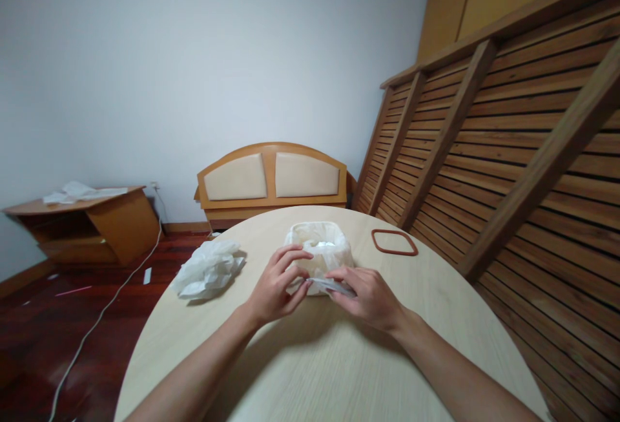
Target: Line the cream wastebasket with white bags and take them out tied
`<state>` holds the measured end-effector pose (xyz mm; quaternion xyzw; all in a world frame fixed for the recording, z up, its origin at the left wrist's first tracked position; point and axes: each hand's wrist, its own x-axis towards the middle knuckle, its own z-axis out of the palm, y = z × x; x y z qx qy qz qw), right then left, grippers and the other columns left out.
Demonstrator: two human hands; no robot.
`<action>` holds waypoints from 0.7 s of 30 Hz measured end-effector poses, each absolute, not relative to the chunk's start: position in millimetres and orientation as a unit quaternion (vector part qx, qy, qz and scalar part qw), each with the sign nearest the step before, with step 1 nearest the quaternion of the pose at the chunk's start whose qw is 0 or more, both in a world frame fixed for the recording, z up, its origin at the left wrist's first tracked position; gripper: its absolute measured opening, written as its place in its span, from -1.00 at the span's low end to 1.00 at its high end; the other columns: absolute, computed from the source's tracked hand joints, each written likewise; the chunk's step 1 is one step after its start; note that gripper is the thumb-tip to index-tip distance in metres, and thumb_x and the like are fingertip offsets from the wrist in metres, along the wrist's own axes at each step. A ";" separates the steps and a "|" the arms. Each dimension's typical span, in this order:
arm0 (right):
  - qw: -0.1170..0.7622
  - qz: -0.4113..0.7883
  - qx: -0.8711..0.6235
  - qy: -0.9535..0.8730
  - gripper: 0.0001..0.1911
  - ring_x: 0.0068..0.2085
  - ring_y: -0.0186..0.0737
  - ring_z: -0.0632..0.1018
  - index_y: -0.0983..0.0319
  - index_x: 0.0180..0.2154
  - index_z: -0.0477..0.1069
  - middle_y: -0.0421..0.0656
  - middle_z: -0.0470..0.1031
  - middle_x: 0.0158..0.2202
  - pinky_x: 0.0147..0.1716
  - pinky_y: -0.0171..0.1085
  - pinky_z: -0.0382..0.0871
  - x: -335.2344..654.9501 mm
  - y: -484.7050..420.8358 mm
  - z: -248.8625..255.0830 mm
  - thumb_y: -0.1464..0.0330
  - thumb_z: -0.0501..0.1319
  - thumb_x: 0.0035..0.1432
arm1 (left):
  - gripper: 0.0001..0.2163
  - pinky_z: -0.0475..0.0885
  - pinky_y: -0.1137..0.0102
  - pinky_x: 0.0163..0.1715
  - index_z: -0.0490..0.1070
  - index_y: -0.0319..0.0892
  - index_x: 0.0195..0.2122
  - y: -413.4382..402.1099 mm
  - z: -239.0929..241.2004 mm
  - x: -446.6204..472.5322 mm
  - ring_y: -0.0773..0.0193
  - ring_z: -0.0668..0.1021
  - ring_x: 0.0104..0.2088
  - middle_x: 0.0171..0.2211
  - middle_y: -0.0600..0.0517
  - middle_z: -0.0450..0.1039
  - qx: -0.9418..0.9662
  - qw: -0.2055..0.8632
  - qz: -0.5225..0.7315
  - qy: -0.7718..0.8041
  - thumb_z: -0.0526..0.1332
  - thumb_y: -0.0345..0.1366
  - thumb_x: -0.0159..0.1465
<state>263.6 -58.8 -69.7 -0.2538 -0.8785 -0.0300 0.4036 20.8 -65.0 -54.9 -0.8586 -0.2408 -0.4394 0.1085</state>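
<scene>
A small white bin lined with a thin plastic bag stands on the round pale wood table. My left hand pinches the bag's near edge, fingers curled against the bin's front. My right hand is closed on the same bag edge, pulling a strip of plastic toward me. Both hands meet at the bin's near side.
A crumpled white plastic bag lies left of the bin. A brown rectangular ring lies to the right. A slatted wooden bed frame leans at the right. A headboard, a low cabinet and a floor cable are behind.
</scene>
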 end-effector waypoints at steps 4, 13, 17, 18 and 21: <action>0.434 -0.069 -0.268 -0.857 -0.90 -0.41 -0.25 0.60 0.20 -0.25 0.48 -0.20 0.60 -0.39 -0.37 -0.30 0.38 273.8 -52.9 -64.2 0.42 0.18 0.27 | -0.94 0.48 0.32 -0.22 0.38 -0.14 -0.26 -60.6 -54.2 17.6 0.23 0.55 -0.26 -0.29 -0.04 0.55 -0.855 0.119 -0.452 -0.224 0.23 -0.44 0.30; 0.500 -0.112 -0.293 -0.808 -0.87 -0.40 -0.22 0.61 0.18 -0.27 0.47 -0.20 0.61 -0.40 -0.35 -0.27 0.41 286.5 -46.5 -58.7 0.42 0.14 0.29 | -0.84 0.34 0.56 -0.54 0.47 -0.20 -0.29 -53.9 -54.8 2.5 0.41 0.45 -0.53 -0.49 0.06 0.51 -0.846 -0.098 -0.431 -0.297 0.31 -0.21 0.31; 0.529 -0.089 -0.318 -0.782 -0.84 -0.39 -0.22 0.63 0.17 -0.25 0.48 -0.20 0.62 -0.38 -0.36 -0.29 0.45 290.4 -44.4 -58.9 0.40 0.12 0.29 | -0.82 0.38 0.55 -0.50 0.49 -0.21 -0.31 -51.0 -53.9 -1.5 0.41 0.45 -0.51 -0.45 0.04 0.52 -0.831 -0.136 -0.445 -0.304 0.38 -0.20 0.24; 0.536 -0.081 -0.324 -0.776 -0.84 -0.39 -0.23 0.63 0.17 -0.25 0.48 -0.20 0.62 -0.38 -0.37 -0.30 0.45 291.9 -43.5 -59.3 0.39 0.12 0.29 | -0.82 0.39 0.54 -0.49 0.49 -0.21 -0.31 -50.7 -53.4 -1.9 0.41 0.45 -0.51 -0.44 0.03 0.53 -0.829 -0.137 -0.447 -0.307 0.38 -0.21 0.23; 0.549 -0.060 -0.347 -0.758 -0.84 -0.39 -0.23 0.63 0.17 -0.24 0.49 -0.21 0.63 -0.37 -0.38 -0.31 0.47 297.1 -39.6 -61.3 0.36 0.12 0.30 | -0.85 0.38 0.54 -0.50 0.49 -0.21 -0.30 -50.6 -50.9 -3.6 0.42 0.44 -0.52 -0.42 0.02 0.55 -0.826 -0.136 -0.450 -0.312 0.35 -0.24 0.25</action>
